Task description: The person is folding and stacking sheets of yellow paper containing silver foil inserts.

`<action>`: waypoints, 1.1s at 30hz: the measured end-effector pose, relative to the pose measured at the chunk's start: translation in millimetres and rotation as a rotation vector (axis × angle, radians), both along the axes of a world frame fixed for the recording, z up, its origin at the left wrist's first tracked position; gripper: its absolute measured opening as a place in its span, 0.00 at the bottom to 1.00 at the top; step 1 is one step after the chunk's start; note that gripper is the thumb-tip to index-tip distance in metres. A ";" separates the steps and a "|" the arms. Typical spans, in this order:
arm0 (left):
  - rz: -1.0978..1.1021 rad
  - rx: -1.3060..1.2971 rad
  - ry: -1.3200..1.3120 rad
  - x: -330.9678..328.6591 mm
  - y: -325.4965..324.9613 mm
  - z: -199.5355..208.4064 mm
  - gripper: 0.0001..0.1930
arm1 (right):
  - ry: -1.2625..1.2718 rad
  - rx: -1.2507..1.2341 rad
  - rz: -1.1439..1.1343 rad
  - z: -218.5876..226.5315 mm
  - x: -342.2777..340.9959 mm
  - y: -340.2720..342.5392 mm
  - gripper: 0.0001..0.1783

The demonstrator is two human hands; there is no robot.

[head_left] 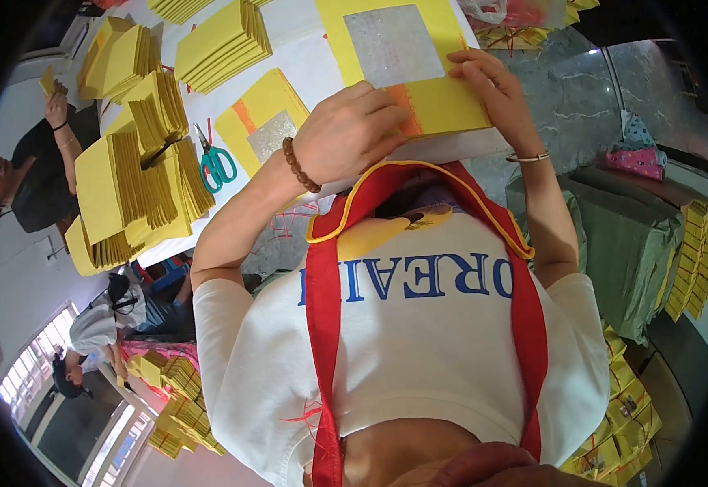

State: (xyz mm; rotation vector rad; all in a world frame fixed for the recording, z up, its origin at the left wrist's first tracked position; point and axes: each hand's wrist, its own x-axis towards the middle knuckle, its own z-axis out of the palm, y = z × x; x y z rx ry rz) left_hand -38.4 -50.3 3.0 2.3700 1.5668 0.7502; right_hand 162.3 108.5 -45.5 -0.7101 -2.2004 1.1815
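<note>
A yellow paper sheet (459, 105) with a silver square and an orange strip lies at the near edge of the white table, its near part folded over. My left hand (350, 126) is closed on the fold's left end with the fingers bent; its thumb side is partly hidden. At the right edge, my right hand (496, 93) grips the same sheet between bent fingers and thumb. Left of my left hand lies another yellow sheet (236, 123) with a silver patch. Scissors (216, 162) with green handles rest beside it.
Stacks of folded yellow paper (110, 183) cover the table's left side, with another stack (222, 45) farther back. Green wrapped bales (626, 243) stand on the right. A person (41, 174) is at the left, and another person (106, 325) sits behind, near more yellow bundles (179, 398).
</note>
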 end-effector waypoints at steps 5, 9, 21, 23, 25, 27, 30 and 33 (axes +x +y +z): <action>0.035 -0.159 -0.198 -3.6 7.3 0.1 0.07 | 0.073 -0.343 0.071 5.1 4.2 1.0 0.29; 0.053 -0.249 -0.270 -6.9 11.0 3.2 0.06 | 0.120 -0.423 0.053 6.0 3.8 0.3 0.30; 0.166 -0.639 -0.639 -17.4 19.8 -4.5 0.08 | 0.119 -0.407 0.071 -1.2 4.7 5.3 0.31; 0.145 -0.716 -0.624 -20.3 21.2 -2.0 0.07 | 0.138 -0.378 0.116 -4.1 7.4 6.5 0.30; 0.153 -0.715 -0.660 -22.6 21.7 -2.5 0.07 | 0.178 -0.327 0.174 -14.4 10.9 10.3 0.25; 0.164 -0.712 -0.695 -25.4 22.5 -4.8 0.07 | 0.218 -0.274 0.235 -16.1 10.1 9.2 0.21; 0.192 -0.692 -0.779 -28.4 22.6 -8.5 0.07 | 0.148 -0.203 0.186 -11.2 8.6 1.9 0.19; 0.185 -0.686 -0.773 -28.6 23.0 -0.7 0.09 | 0.131 -0.285 0.131 -12.9 6.9 3.8 0.21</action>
